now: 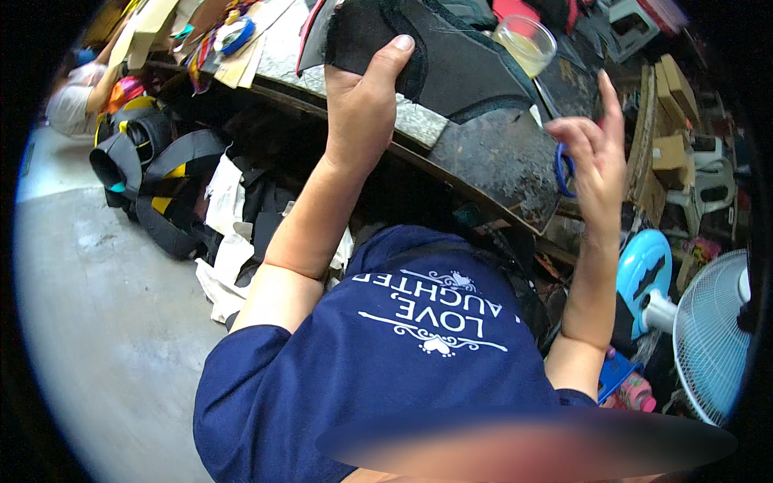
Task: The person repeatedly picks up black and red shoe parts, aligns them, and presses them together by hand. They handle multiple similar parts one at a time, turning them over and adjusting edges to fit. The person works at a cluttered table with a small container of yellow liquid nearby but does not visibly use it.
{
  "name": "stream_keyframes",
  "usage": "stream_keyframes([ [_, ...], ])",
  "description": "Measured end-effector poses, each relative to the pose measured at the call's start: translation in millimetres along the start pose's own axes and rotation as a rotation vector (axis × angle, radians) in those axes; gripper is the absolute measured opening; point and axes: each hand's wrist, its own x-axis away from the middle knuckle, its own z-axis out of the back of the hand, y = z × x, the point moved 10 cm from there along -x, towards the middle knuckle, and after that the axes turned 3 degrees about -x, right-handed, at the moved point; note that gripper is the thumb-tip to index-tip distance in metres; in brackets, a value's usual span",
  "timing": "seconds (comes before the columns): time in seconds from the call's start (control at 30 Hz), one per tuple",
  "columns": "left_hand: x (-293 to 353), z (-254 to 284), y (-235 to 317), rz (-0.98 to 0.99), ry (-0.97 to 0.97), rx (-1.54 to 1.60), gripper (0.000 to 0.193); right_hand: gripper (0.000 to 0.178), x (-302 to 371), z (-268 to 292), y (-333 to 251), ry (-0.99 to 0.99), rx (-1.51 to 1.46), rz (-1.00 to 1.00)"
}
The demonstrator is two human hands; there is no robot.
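My left hand (pixel 364 113) grips a black, shaped sheet piece (pixel 475 76) near its lower left edge, thumb flat on top. Dark, fuzzy bands curve along the piece, and a thin red edge shows at its left. To its right, my right hand (pixel 594 153) has its index finger stretched up and the other fingers loosely bent. Blue-handled scissors (pixel 561 171) lie beside and partly behind those fingers; whether the hand touches them I cannot tell. Just beyond the blades stands a clear cup (pixel 525 47) with a pale yellowish content.
The worktable (pixel 493 165) has a dark, stained surface. Blue tape (pixel 237 36) and card pieces sit at the far left. Black straps (pixel 181 173) and white cloth (pixel 225 197) hang below. A white fan (pixel 713 334) stands right, near cardboard boxes (pixel 672 157). Another person's arm (pixel 101 88) shows far left.
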Motion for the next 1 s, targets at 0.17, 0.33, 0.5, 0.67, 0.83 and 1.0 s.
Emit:
stream_keyframes([
  [0.17, 18, -17, 12, -0.076, -0.088, -0.183, 0.021, 0.075, -2, -49, -6, -0.129, -0.5, -0.101],
  [0.33, -6, 35, 20, -0.033, 0.161, -0.204, 0.029, 0.066, 4, 2, 13, -0.009, -0.352, -0.051],
  [0.5, -12, 53, 29, -0.095, 0.149, -0.165, 0.036, 0.057, 13, 86, 24, 0.346, 0.163, 0.095],
  [0.67, 4, 20, 17, -0.015, -0.17, -0.52, 0.035, 0.054, 26, 69, 55, 0.055, 0.619, -0.051],
  [0.83, 4, -16, 34, -0.266, -0.422, -0.873, 0.027, 0.077, 31, 43, 64, -0.096, 0.84, -0.082],
  [1.0, -8, -23, 64, -0.506, -0.566, -1.319, 0.017, 0.086, 32, 66, 72, -0.074, 0.328, -0.443],
])
